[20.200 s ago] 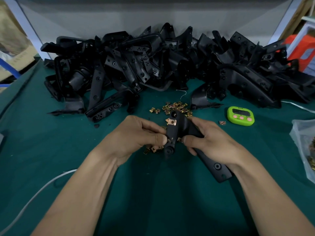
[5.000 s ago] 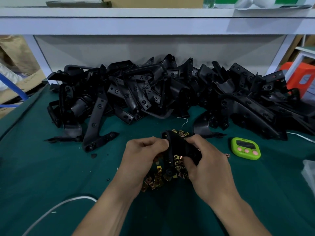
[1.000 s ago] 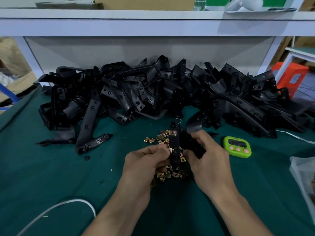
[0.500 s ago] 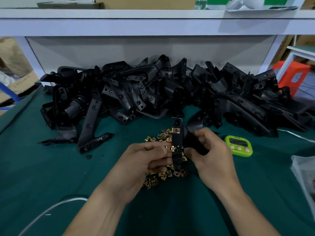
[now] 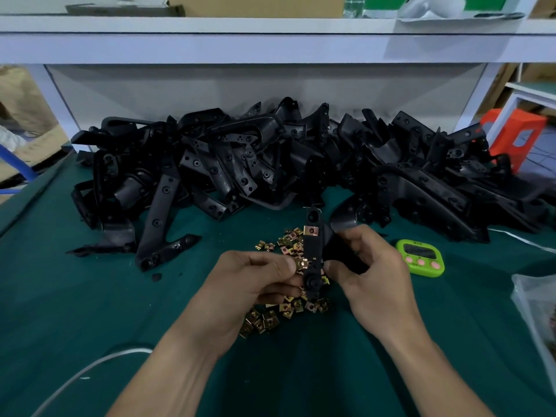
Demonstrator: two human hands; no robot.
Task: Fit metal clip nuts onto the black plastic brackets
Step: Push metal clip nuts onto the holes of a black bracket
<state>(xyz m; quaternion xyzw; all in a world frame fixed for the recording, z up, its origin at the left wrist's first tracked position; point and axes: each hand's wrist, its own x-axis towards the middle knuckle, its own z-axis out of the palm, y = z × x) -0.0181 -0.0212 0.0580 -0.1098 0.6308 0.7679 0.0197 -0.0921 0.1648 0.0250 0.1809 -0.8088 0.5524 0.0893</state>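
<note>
I'd say I'm mid-fit on this one. My right hand (image 5: 373,275) has the bracket (image 5: 313,251) up off the counter (image 5: 90,296), fingers (image 5: 334,267) curled round its bulky right side. That leaves the flat arm facing me, more or less upright. One fitted nut (image 5: 311,230) sits near the top of that arm, so the upper spot looks done.

My left hand (image 5: 249,284) is pinching a second clip nut (image 5: 301,264) between thumb and forefinger, at the arm's left edge lower down. It's touching the plastic, but I can't tell if it's partway on or just lined up at the edge. It's too small and shiny to say.

Next move, as I read it, is to push the nut sideways until its hole sits over the bracket's hole, with the right hand bracing against the push. It needs a straight shove. Go in crooked and I'd guess the clip jams or pops off into the loose nuts (image 5: 288,308) spread underneath.

After that, this bracket probably goes aside and another comes off the pile of brackets (image 5: 270,164) along the back. That pile looks big, so plenty left.
</note>
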